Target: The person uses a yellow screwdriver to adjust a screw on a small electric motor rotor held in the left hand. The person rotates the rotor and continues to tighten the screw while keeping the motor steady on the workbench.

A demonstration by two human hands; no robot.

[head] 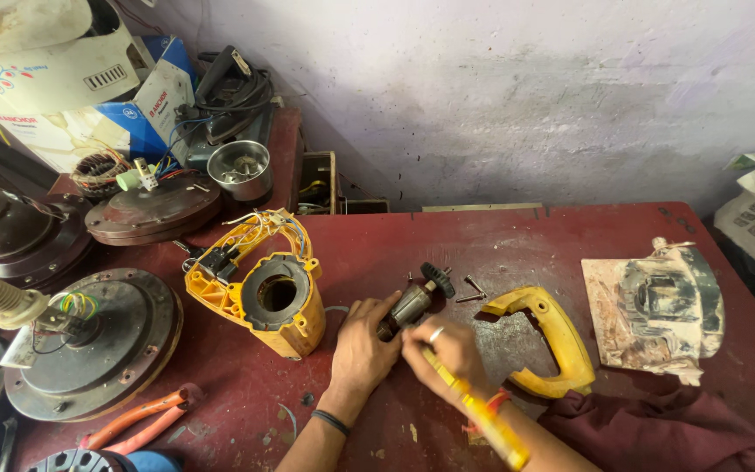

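My left hand (pixel 363 343) grips a small motor armature (pixel 414 303) with a black toothed fan at its far end, held just above the red table (pixel 500 249). In my right hand (pixel 449 352) is a yellow-handled screwdriver (pixel 481 413), its tip against the armature where the left hand holds it. A yellow tool housing (pixel 273 293) with a round opening and loose wires stands just left of my left hand. The matching yellow handle half (pixel 550 336) lies right of my right hand. Two or three loose screws (pixel 472 290) lie beyond the armature.
Ceiling-fan motors (pixel 102 336) and wound stators crowd the left side, with orange-handled pliers (pixel 141 418) at the front left. A metal cup (pixel 239 168), boxes and cables sit at the back left. A worn part on a board (pixel 657 306) lies at right, a dark red cloth (pixel 657 433) in front.
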